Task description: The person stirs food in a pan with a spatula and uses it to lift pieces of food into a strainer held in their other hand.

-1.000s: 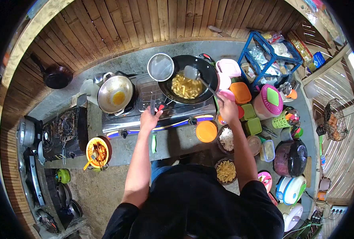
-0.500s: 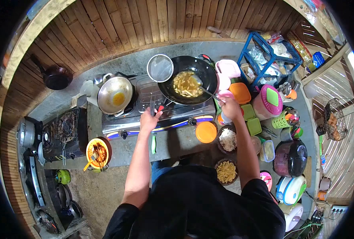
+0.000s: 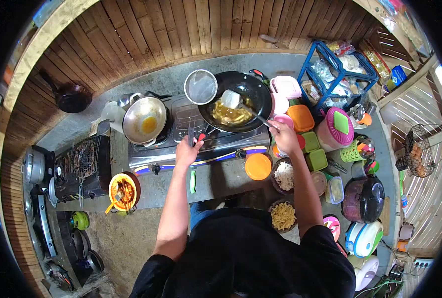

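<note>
My left hand (image 3: 186, 151) is closed around the handle of a round mesh strainer (image 3: 200, 87). Its mesh is held level with the left rim of a black wok (image 3: 251, 85), and the wok's red-tipped handle (image 3: 201, 136) lies beside my fingers. My right hand (image 3: 283, 136) grips a metal spatula (image 3: 231, 99) by its handle, its blade inside the wok. Yellowish fried strips (image 3: 227, 116) lie in oil around and below the blade, which partly covers them.
Left on the stove (image 3: 171, 158) stands a pan (image 3: 144, 120) with a little oil. An orange bowl (image 3: 123, 191) with red sauce sits at the counter's front. Right are a bowl of white shreds (image 3: 284, 175), a bowl of pale strips (image 3: 282, 216), and several plastic containers (image 3: 300, 117).
The spatula blade has risen from among the strips and swung to the left, now showing its broad face. My right hand shifted slightly. The strainer stays nearly still.
</note>
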Tool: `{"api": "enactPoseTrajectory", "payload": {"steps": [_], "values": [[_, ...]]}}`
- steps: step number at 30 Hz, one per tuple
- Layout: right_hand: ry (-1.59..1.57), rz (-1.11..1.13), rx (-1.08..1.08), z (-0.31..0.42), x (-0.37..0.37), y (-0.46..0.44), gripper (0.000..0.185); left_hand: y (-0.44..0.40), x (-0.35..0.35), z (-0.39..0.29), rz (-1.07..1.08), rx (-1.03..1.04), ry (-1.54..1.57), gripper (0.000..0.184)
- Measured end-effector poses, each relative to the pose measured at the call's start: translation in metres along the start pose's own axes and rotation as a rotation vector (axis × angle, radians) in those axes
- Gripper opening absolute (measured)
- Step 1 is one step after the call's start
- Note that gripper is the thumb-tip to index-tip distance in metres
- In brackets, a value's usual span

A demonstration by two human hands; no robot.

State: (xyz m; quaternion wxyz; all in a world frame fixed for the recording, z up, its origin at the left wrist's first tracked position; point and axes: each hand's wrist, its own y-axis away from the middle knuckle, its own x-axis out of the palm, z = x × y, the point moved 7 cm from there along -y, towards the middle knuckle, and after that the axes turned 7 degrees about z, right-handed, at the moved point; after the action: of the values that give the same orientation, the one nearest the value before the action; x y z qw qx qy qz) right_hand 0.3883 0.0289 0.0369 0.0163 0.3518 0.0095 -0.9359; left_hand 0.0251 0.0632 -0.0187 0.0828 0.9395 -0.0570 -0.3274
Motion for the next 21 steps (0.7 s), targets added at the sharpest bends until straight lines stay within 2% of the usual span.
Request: {"api": "enactPoseTrajectory", "payload": {"steps": [2, 3, 5, 7, 10, 12, 16, 19, 20, 21], "values": [[0.300, -0.193, -0.045, 0.013, -0.016, 0.001, 0.031, 0.002, -0.002, -0.004, 0.005, -0.002, -0.004, 0.030], [0.299, -0.194, -0.045, 0.017, -0.018, -0.001, 0.031, 0.002, -0.001, -0.004, 0.009, -0.005, -0.007, 0.030], [0.396, -0.226, 0.135, 0.016, -0.026, -0.004, 0.028, 0.003, -0.001, -0.005, 0.011, -0.009, 0.006, 0.030], [0.445, -0.271, 0.097, 0.016, -0.026, -0.009, 0.027, 0.004, -0.002, -0.006, 0.011, -0.013, 0.018, 0.029], [0.494, -0.252, 0.155, 0.005, -0.025, -0.019, 0.027, 0.005, -0.001, -0.006, 0.009, -0.023, 0.009, 0.029], [0.399, -0.168, 0.091, -0.006, -0.012, -0.032, 0.029, 0.003, 0.000, -0.004, 0.014, -0.030, 0.002, 0.029], [0.214, -0.080, 0.097, -0.029, 0.011, -0.048, 0.029, 0.003, 0.000, -0.004, -0.012, 0.009, 0.005, 0.031], [-0.139, 0.034, 0.189, -0.022, 0.027, -0.041, 0.029, 0.003, 0.001, -0.003, -0.012, 0.005, 0.001, 0.030], [-0.233, 0.051, 0.281, -0.019, 0.032, -0.033, 0.029, 0.003, 0.002, -0.003, -0.017, 0.017, 0.010, 0.030], [-0.216, 0.043, 0.271, -0.017, 0.036, -0.028, 0.028, 0.002, 0.002, -0.003, -0.022, 0.029, 0.019, 0.030]]}}
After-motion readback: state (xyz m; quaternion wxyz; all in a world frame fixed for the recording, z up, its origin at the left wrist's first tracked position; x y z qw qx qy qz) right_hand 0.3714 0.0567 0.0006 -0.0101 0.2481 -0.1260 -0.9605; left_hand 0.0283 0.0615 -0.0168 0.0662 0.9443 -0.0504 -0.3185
